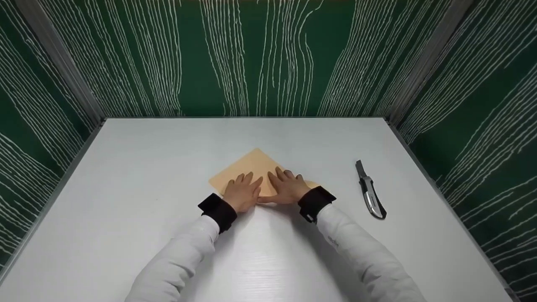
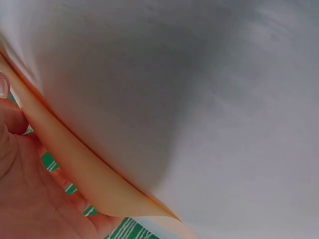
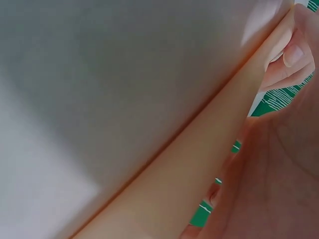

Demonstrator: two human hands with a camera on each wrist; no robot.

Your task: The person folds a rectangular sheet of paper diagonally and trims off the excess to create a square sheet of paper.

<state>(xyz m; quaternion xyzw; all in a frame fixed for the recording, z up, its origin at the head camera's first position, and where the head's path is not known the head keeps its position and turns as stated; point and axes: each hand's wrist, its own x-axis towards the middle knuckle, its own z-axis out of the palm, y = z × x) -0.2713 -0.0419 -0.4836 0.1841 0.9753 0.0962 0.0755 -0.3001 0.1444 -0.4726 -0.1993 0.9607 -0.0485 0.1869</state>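
at the middle of the smooth white table (image 1: pixel 126 176), pressing down on a thin, pale orange paper sheet (image 1: pixel 256 161) with the bare left hand (image 1: pixel 242 193) and the bare right hand (image 1: pixel 289 188), both together! lying with its pointed far corner away from the wrists, out beyond the fingertips, with the long near edge running left to right beneath the palms. seemingly bent into a rounded fold along there, not creased sharp. shared evenly, too: left half under one, right half under the other. with fingers spread, angled forward, and the right thumb stretched inward along the near edge; can't tell whether tucked beneath. well apart on the right, a silver-and-black utility knife (image 1: pixel 370 193), blade out.
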